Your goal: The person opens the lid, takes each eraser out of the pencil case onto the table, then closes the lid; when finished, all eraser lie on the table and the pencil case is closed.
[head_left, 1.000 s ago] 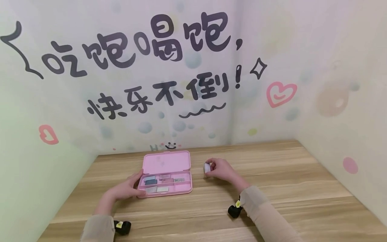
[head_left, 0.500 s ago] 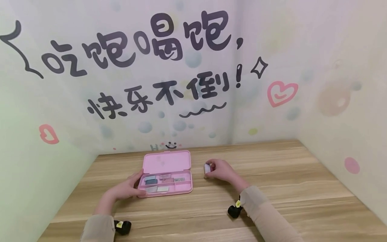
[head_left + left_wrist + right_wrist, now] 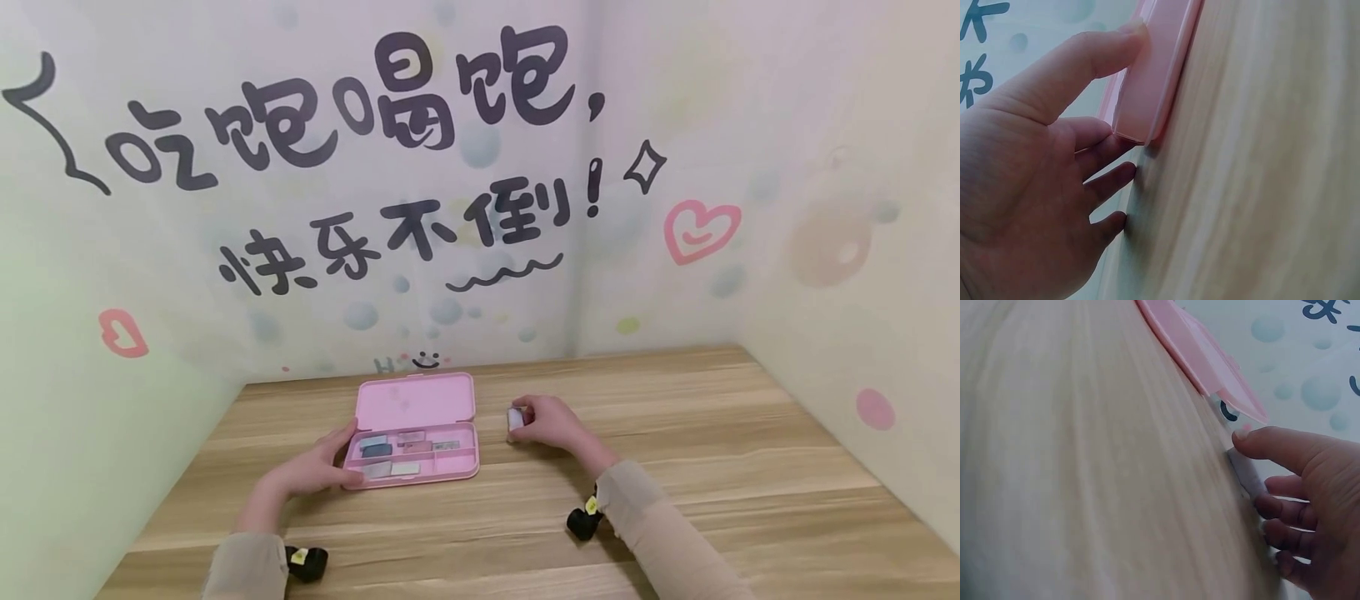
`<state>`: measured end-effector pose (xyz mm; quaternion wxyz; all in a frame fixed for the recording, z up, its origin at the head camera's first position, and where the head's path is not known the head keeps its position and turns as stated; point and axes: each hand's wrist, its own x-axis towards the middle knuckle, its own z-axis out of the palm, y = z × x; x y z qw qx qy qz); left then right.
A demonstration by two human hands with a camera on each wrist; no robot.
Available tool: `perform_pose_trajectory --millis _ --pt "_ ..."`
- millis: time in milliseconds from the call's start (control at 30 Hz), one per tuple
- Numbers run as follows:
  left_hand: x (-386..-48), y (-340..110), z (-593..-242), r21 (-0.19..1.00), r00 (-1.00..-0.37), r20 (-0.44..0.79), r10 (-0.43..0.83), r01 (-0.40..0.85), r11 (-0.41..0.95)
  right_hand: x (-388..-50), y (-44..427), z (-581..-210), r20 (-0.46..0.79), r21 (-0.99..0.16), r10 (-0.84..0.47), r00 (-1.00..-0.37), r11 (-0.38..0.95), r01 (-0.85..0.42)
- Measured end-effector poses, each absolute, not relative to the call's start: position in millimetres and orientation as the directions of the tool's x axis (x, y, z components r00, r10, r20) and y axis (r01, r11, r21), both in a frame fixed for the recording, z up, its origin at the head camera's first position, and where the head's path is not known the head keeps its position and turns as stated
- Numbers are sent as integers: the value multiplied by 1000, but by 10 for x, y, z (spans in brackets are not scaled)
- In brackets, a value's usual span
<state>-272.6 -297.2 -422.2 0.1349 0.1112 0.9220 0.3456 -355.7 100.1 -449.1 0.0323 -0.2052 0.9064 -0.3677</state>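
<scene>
A pink hinged case lies with its lid raised toward the wall. Small flat blocks sit in its compartments, among them a dark blue-grey block, a pink block and a white block. At the case's left end my left hand grips it, thumb at the near side and fingers at the far side. To the right of the case, my right hand pinches a small whitish block between thumb and fingers, low at the tabletop. The block's exact kind is not clear.
The wood-grain table ends at a back wall printed with dark lettering. Side walls stand left and right. A small black camera is on the left wrist and another black camera on the right.
Both hands and the pink case stay where they were. The whitish block in my right hand appears slightly turned; otherwise only the head view has shifted a little.
</scene>
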Motion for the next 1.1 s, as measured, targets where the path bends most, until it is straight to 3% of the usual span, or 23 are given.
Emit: perform_pose_trajectory --millis 233,700,1100 --pt "-2754 -2959 -4250 661 -939 -166 301 121 740 -3560 964 -4300 101 -652 -451 -887 644 -401" --pt "-2728 -2941 -4271 670 -942 -179 285 96 736 -3725 544 -4075 32 -485 -797 -602 515 -707" --pt "-2699 -2937 -4193 686 -941 -183 285 86 723 -3763 123 -3993 -81 -324 -860 -504 501 -802"
